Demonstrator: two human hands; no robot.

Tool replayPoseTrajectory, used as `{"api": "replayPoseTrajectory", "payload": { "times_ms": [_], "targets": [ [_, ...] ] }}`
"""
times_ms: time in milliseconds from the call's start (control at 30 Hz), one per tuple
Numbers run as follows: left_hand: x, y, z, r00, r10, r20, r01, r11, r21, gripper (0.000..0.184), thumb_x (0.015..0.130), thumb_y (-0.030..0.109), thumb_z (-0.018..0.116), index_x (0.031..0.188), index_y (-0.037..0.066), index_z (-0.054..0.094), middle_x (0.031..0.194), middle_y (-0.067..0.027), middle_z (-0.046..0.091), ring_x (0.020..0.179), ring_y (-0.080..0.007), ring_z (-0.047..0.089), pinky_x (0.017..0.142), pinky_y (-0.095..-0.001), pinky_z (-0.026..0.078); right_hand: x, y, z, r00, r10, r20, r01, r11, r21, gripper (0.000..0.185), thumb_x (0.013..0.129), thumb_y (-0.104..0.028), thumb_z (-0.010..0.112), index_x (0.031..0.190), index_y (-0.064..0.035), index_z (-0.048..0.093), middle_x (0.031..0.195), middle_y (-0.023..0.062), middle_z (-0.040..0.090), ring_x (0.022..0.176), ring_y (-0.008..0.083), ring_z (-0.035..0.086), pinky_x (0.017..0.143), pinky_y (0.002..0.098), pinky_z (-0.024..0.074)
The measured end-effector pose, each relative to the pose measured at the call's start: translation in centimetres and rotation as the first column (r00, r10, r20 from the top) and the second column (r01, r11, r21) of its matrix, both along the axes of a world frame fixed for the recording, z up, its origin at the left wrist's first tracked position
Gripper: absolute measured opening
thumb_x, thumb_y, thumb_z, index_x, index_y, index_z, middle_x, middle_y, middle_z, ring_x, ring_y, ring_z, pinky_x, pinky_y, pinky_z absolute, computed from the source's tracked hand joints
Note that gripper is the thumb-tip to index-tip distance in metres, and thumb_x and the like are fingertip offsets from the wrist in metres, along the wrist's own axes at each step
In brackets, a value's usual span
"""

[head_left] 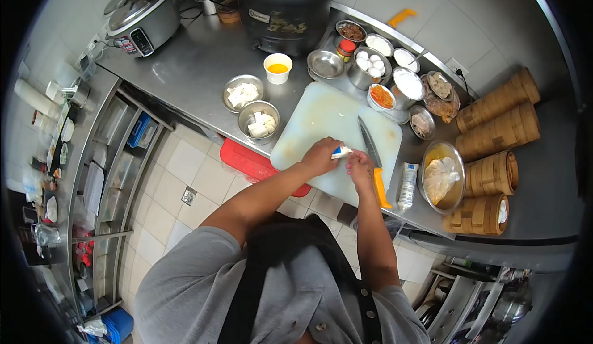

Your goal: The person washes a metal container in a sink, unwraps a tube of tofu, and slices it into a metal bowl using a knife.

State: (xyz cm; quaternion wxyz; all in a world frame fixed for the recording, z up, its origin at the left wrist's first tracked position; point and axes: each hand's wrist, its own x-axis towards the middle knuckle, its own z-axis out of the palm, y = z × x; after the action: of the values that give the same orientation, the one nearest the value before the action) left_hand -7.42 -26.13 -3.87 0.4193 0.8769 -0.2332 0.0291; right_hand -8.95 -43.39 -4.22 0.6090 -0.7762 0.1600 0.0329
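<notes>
Over the cutting board (327, 106), my left hand (320, 157) is wrapped round a short white-and-blue plastic tube (341, 152). The fingers of my right hand (360, 167) pinch together at the tube's right end. Beside my right hand lies a knife with a yellow handle (380, 186), its blade pointing away across the board. A similar full printed tube (407, 186) rests on the steel counter to the right of the board. Left of the board, a metal bowl (253, 112) holds white chunks, and a second metal bowl (229, 88) behind it holds more.
A paper cup (276, 75) of yellow liquid stands behind the bowls. Beyond the board are a pot of eggs (360, 78), shredded carrot in a small bowl (381, 97) and a black soup kettle (287, 13). Bamboo steamers (494, 131) and a large metal bowl (454, 152) stand right.
</notes>
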Motion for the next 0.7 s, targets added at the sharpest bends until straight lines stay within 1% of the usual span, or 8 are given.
{"api": "replayPoseTrajectory", "payload": {
  "times_ms": [100, 133, 233, 267, 367, 467, 567, 700],
  "targets": [
    [0.4, 0.9, 0.7, 0.899, -0.128, -0.419, -0.027, 0.938, -0.345, 0.050, 0.072, 0.008, 0.075, 0.118, 0.001, 0.058, 0.103, -0.0103, 0.065, 0.093, -0.0195, 0.063, 0.078, -0.0338, 0.051, -1.4, 0.0, 2.3, 0.960, 0.141, 0.241, -0.091, 0.974, -0.206, 0.026, 0.088, -0.019, 0.067, 0.105, 0.0007, 0.065, 0.086, 0.0065, 0.065, 0.072, 0.0135, 0.061, 0.064, 0.0268, 0.0490],
    [0.5, 1.3, 0.9, 0.847, -0.245, -0.473, 0.009, 0.895, -0.447, 0.045, 0.075, 0.007, 0.075, 0.116, -0.002, 0.059, 0.100, -0.0070, 0.066, 0.089, -0.0123, 0.061, 0.074, -0.0285, 0.051, -1.8, 0.0, 3.7, 0.926, 0.200, 0.321, -0.102, 0.950, -0.295, 0.027, 0.088, -0.019, 0.068, 0.106, 0.0008, 0.065, 0.089, 0.0071, 0.065, 0.075, 0.0137, 0.062, 0.066, 0.0268, 0.0489],
    [-0.6, 2.8, 4.5, 0.623, -0.376, -0.686, -0.139, 0.810, -0.570, 0.042, 0.076, 0.004, 0.073, 0.115, -0.002, 0.060, 0.102, -0.0067, 0.066, 0.092, -0.0122, 0.061, 0.079, -0.0265, 0.050, -1.9, -0.6, 6.7, 0.908, 0.327, 0.261, -0.283, 0.939, -0.193, 0.026, 0.087, -0.019, 0.069, 0.105, -0.0009, 0.066, 0.096, 0.0094, 0.064, 0.081, 0.0142, 0.061, 0.068, 0.0267, 0.0487],
    [-1.0, 3.3, 5.5, 0.661, -0.368, -0.654, -0.109, 0.815, -0.569, 0.041, 0.077, 0.003, 0.071, 0.116, -0.002, 0.060, 0.104, -0.0067, 0.066, 0.092, -0.0121, 0.062, 0.078, -0.0264, 0.051, -1.8, -0.8, 7.4, 0.902, 0.346, 0.259, -0.317, 0.937, -0.146, 0.025, 0.087, -0.018, 0.069, 0.105, -0.0014, 0.067, 0.096, 0.0089, 0.064, 0.082, 0.0146, 0.061, 0.070, 0.0268, 0.0483],
    [-1.4, 3.9, 5.4, 0.663, -0.428, -0.614, -0.070, 0.781, -0.620, 0.041, 0.078, 0.003, 0.071, 0.117, -0.002, 0.060, 0.106, -0.0075, 0.065, 0.092, -0.0126, 0.061, 0.076, -0.0271, 0.051, -1.9, -0.7, 9.8, 0.880, 0.429, 0.203, -0.404, 0.902, -0.152, 0.024, 0.087, -0.017, 0.068, 0.105, -0.0012, 0.068, 0.094, 0.0083, 0.065, 0.082, 0.0151, 0.060, 0.069, 0.0272, 0.0481],
    [-2.2, 4.1, 6.1, 0.698, -0.436, -0.568, -0.111, 0.718, -0.687, 0.041, 0.079, 0.007, 0.072, 0.116, -0.003, 0.059, 0.104, -0.0091, 0.065, 0.089, -0.0131, 0.061, 0.068, -0.0265, 0.053, -2.2, 0.1, 11.6, 0.868, 0.420, 0.264, -0.383, 0.906, -0.181, 0.020, 0.088, -0.014, 0.067, 0.101, -0.0001, 0.069, 0.087, 0.0071, 0.064, 0.076, 0.0143, 0.058, 0.067, 0.0269, 0.0468],
    [-3.1, 4.8, 7.7, 0.641, -0.455, -0.618, -0.275, 0.615, -0.739, 0.040, 0.081, 0.008, 0.071, 0.117, -0.002, 0.057, 0.106, -0.0093, 0.064, 0.093, -0.0150, 0.062, 0.073, -0.0292, 0.054, -2.5, 1.6, 13.7, 0.843, 0.413, 0.345, -0.329, 0.903, -0.276, 0.015, 0.088, -0.012, 0.065, 0.097, -0.0003, 0.070, 0.083, 0.0084, 0.063, 0.073, 0.0165, 0.058, 0.066, 0.0278, 0.0461],
    [-4.0, 6.0, 7.5, 0.608, -0.571, -0.552, -0.324, 0.456, -0.829, 0.041, 0.083, 0.010, 0.070, 0.119, 0.001, 0.054, 0.109, -0.0107, 0.062, 0.098, -0.0201, 0.062, 0.078, -0.0355, 0.054, -2.5, 3.5, 15.9, 0.754, 0.506, 0.419, -0.315, 0.838, -0.444, 0.011, 0.088, -0.010, 0.062, 0.091, -0.0006, 0.068, 0.082, 0.0119, 0.063, 0.071, 0.0231, 0.059, 0.065, 0.0305, 0.0460]
  ]
}}
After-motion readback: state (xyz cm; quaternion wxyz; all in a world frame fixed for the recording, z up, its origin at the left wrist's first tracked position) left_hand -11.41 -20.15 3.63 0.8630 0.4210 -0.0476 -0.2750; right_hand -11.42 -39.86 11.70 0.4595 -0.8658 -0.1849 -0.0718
